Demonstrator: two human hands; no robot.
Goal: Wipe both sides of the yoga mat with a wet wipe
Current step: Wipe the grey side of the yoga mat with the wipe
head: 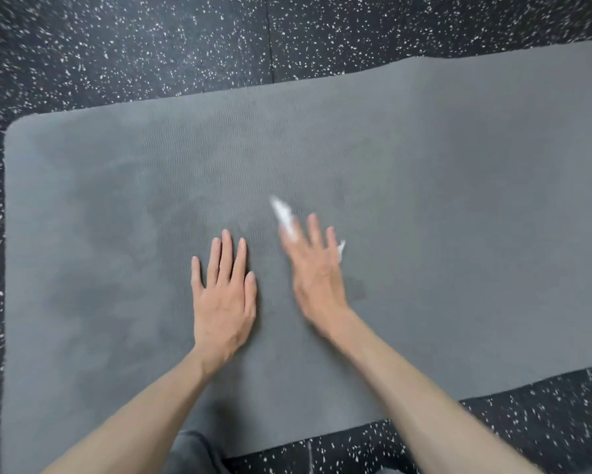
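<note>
Black floor (151, 46) flecked with white lies under a grey yoga mat (459, 200), which is spread flat and runs from the left corner off to the right, with darker patches on its left part. On the mat, the left hand (224, 302) rests palm down with its fingers straight and released, holding nothing. Just beside it, the right hand (317, 268) is blurred, its fingers stretched out flat over a white wet wipe (282, 213) that pokes out past the fingertips and at the hand's right edge.
</note>
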